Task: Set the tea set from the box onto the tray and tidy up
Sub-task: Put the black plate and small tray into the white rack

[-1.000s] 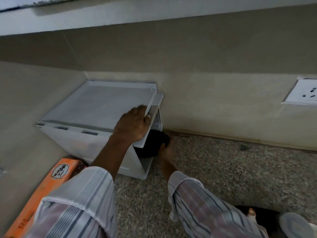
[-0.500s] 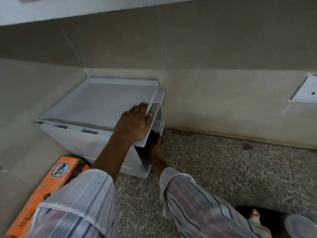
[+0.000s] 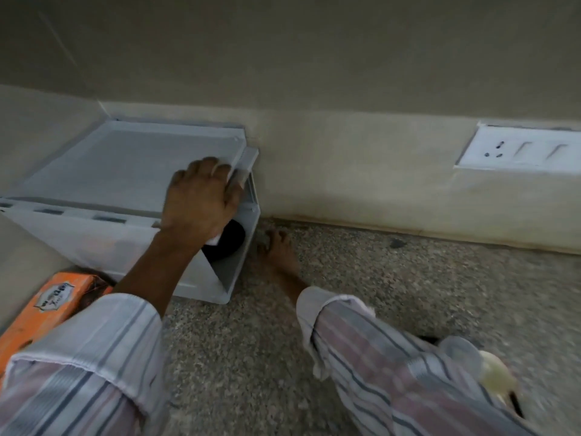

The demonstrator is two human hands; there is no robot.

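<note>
Holding the box (image 3: pixel 132 171) flap, the left hand (image 3: pixel 198 202) grasps it; the right hand (image 3: pixel 278 250), released, rests just beside the opening.

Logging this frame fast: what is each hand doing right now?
Left hand: closed on the white box's lid flap, holding it up.
Right hand: open, empty, fingers on the floor beside the box.
</note>
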